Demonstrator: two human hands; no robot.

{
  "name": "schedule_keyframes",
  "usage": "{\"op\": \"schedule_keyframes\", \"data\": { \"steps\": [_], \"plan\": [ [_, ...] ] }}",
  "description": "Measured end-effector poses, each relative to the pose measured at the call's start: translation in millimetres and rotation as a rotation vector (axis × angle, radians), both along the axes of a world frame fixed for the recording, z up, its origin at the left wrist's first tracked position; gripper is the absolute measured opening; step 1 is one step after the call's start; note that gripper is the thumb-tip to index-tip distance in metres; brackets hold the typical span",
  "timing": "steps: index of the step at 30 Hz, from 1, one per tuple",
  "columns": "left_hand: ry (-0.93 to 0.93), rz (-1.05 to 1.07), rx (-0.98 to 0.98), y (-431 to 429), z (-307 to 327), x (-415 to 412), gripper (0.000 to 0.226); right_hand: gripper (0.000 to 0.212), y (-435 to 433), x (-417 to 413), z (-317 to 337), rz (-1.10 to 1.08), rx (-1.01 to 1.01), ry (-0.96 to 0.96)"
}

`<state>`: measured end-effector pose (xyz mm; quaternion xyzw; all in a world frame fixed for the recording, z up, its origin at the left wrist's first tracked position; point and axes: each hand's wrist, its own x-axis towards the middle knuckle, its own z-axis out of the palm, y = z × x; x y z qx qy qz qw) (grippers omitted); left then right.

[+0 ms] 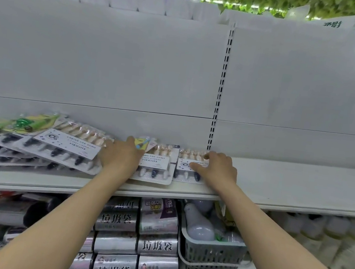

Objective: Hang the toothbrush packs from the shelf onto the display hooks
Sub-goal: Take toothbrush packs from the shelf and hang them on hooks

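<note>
White shelving (pixel 300 186), bare back panel (pixel 103 57)

Under the left hand (pixel 121 157) and right hand (pixel 217 165) lie toothbrush packs (pixel 156 165) of clear glossy plastic blister with matt white paper label cards. They rest on a smooth, matt white painted metal shelf (pixel 300 186). Below the hands, the rolled bin-bag packs (pixel 157 244) look shiny and silvery, the basket (pixel 212 254) is matt grey plastic, and the bulb (pixel 197 224) frosted white.
</note>
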<state>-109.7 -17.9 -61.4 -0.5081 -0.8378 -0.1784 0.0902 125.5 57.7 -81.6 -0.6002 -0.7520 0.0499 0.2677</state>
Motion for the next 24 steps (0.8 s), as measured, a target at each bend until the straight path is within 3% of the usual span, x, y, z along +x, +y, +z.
{"op": "schedule_keyframes", "data": {
  "steps": [8,17,24],
  "plan": [
    [-0.165,-0.088,0.062,11,-10,-6,0.040,0.063,-14,-37,11,0.120,0.070,0.035],
    [-0.238,-0.068,0.281,5,-18,-13,0.085,0.068,-28,-56,9,0.114,0.031,0.013],
    [-0.301,-0.082,0.428,-4,-27,-11,0.076,0.074,-41,-66,17,0.005,-0.020,-0.001]
  ]
}}
